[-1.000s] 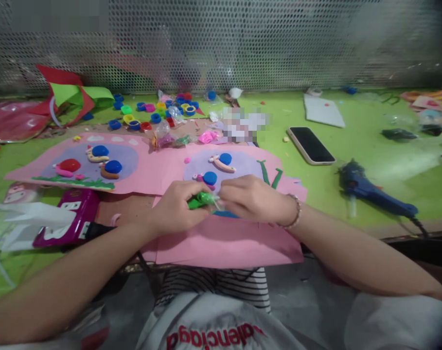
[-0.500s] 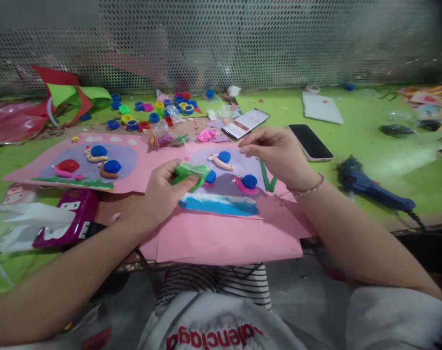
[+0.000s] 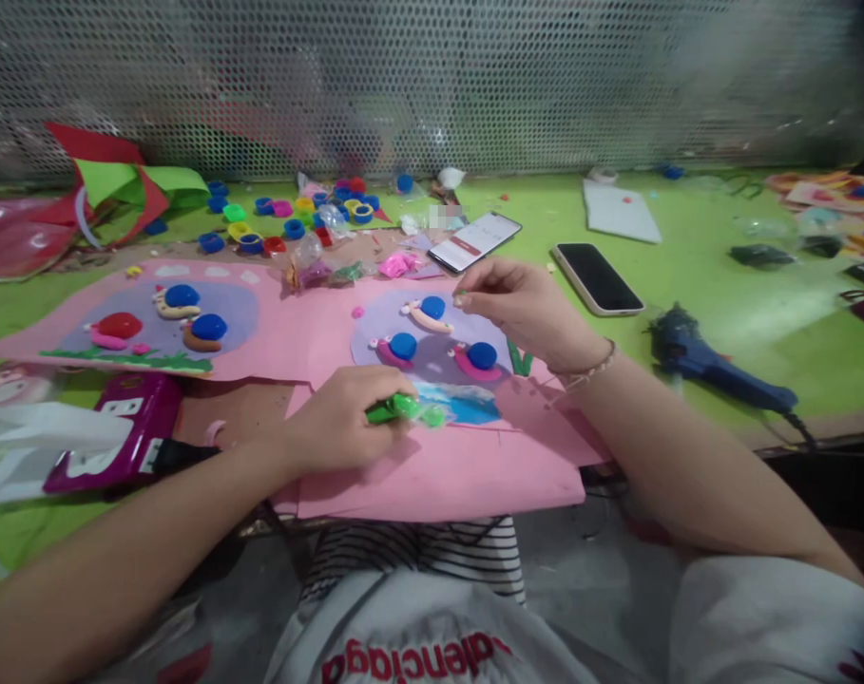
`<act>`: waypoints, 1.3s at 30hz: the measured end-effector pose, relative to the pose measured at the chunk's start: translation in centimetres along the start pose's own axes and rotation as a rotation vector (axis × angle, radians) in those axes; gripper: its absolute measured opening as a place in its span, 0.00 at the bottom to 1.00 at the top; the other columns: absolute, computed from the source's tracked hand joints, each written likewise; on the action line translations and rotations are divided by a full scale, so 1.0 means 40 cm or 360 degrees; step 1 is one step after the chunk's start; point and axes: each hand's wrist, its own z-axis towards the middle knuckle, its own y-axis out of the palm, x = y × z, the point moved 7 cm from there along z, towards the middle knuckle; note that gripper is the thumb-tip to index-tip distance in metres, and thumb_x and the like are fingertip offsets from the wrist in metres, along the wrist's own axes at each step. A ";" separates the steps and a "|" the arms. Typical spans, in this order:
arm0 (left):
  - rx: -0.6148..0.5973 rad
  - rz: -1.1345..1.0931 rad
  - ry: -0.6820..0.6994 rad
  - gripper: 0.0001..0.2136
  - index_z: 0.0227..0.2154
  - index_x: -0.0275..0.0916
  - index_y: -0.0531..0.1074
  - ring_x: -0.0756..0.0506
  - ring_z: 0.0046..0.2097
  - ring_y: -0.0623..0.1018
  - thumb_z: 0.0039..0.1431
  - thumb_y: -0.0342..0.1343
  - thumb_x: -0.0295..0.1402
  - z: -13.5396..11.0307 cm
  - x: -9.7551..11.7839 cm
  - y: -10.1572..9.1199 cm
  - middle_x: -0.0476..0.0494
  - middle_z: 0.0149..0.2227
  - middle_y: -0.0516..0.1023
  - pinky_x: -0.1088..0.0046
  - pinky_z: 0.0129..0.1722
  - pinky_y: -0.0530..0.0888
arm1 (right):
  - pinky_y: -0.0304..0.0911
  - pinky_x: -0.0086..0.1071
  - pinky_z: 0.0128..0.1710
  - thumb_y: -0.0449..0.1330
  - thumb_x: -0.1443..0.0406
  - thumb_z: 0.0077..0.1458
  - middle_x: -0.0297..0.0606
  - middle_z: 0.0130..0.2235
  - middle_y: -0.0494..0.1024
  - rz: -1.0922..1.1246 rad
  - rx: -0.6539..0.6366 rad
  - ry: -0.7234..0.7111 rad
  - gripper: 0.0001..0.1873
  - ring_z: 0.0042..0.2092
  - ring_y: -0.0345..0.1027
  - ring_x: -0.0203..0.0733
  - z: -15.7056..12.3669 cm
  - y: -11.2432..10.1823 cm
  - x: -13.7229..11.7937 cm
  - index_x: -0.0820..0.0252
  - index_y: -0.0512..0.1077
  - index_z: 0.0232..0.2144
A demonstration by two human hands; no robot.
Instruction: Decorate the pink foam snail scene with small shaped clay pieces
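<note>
My left hand (image 3: 353, 413) is closed around a clear plastic bag of green clay (image 3: 407, 408), low over the front of the pink card (image 3: 438, 475). Between the thumb and fingertips of my right hand (image 3: 517, 309) is a tiny greenish bit (image 3: 460, 296), probably clay. That hand hovers at the right of a lilac oval carrying three clay snails with blue caps for shells: a pale snail (image 3: 430, 313), a mauve-pink snail (image 3: 395, 349) and a bright pink snail (image 3: 476, 361). Below them lies a blue and white strip (image 3: 467, 403). Green clay blades (image 3: 521, 359) stand at the oval's right edge.
A second pink card (image 3: 275, 328) with three snails lies left, above a purple power strip (image 3: 122, 427). Bottle caps (image 3: 293, 228) are scattered behind. A lit phone (image 3: 474, 239), a dark phone (image 3: 597, 277) and a blue glue gun (image 3: 720, 361) lie across the back and right.
My left hand has come down and towards me with the bag of green clay, uncovering the mauve-pink snail. My right hand has shifted slightly left and stays pinched. The view has turned slightly.
</note>
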 end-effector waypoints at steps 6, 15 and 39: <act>-0.0038 0.0004 0.0008 0.05 0.27 0.37 0.69 0.52 0.29 0.71 0.45 0.52 0.23 -0.002 0.001 0.007 0.50 0.27 0.74 0.78 0.30 0.67 | 0.65 0.25 0.29 0.65 0.59 0.46 0.33 0.25 0.72 0.0019 0.0036 0.0091 0.13 0.28 0.65 0.28 0.000 -0.001 0.009 0.64 0.71 0.26; -0.0249 0.0061 -0.0013 0.04 0.27 0.38 0.69 0.51 0.30 0.70 0.47 0.51 0.26 -0.008 0.006 0.032 0.50 0.27 0.74 0.77 0.30 0.65 | 0.62 0.24 0.27 0.68 0.64 0.42 0.30 0.25 0.70 -0.0031 -0.0046 0.0029 0.11 0.27 0.63 0.28 -0.002 0.003 0.009 0.63 0.70 0.25; -0.0531 -0.0015 0.0214 0.09 0.27 0.38 0.69 0.51 0.28 0.70 0.42 0.48 0.22 -0.022 0.039 0.077 0.50 0.26 0.73 0.77 0.27 0.60 | 0.67 0.27 0.33 0.63 0.61 0.49 0.35 0.31 0.78 -0.0091 -0.0281 0.0150 0.11 0.34 0.71 0.32 -0.011 0.036 0.021 0.60 0.75 0.35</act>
